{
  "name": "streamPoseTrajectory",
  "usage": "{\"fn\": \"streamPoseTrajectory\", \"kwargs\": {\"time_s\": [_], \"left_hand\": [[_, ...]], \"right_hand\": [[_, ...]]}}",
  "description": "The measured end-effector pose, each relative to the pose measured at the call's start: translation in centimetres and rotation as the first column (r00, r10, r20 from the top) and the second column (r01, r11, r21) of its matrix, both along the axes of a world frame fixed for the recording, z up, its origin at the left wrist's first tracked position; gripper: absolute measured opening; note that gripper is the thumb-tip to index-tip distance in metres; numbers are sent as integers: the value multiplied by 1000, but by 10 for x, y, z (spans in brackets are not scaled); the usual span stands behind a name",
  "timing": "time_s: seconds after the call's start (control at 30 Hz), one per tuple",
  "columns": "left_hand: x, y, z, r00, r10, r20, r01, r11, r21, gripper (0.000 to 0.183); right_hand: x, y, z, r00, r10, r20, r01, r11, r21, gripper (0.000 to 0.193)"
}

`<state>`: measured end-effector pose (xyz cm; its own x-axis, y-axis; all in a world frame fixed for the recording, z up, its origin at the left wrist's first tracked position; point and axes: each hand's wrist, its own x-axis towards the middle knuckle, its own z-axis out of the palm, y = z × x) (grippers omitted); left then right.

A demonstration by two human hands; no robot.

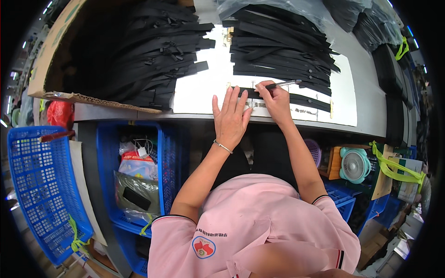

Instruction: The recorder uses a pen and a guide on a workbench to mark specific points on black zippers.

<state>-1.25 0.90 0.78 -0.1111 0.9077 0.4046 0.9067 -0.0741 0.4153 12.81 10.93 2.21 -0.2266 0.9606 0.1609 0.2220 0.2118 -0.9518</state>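
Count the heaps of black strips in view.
2. One heap spills from the carton at left; the other heap lies mostly on the white board, beyond the right hand. More may be hidden under the plastic.

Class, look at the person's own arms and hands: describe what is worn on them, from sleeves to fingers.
The left sleeve and right sleeve are short and pink, with dark trim at the cuffs; both forearms are uncovered. A slim silver-coloured bangle circles the left wrist. The left hand and right hand are ungloved.
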Motion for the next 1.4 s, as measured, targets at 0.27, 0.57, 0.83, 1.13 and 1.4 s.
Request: {"fn": "streamPoseTrajectory", "kwargs": {"time_s": [0.27,0.57,0.83,1.13,1.4], "left_hand": [[-1,1,-1,1000,-2,7,2,1000,17,50],[-1,1,-2,1000,0,-9,0,1000,17,50],[1,-1,-2,1000,-4,-2,4,1000,7,51],[3,4,-1,1000,1,3,-1,1000,5,51],[-6,-1,4,998,40,-40,-41,999,-32,52]], "right_hand": [[-2,-1,6,999,-41,12,42,993,-108,15],[-2,-1,2,998,2,63,-2,1000,14,16],[1,-2,0,994,29,106,-37,997,71,19],[9,1,1,990,98,105,-101,995,27,16],[-1,2,0,964,117,237,-134,990,53,16]]}}
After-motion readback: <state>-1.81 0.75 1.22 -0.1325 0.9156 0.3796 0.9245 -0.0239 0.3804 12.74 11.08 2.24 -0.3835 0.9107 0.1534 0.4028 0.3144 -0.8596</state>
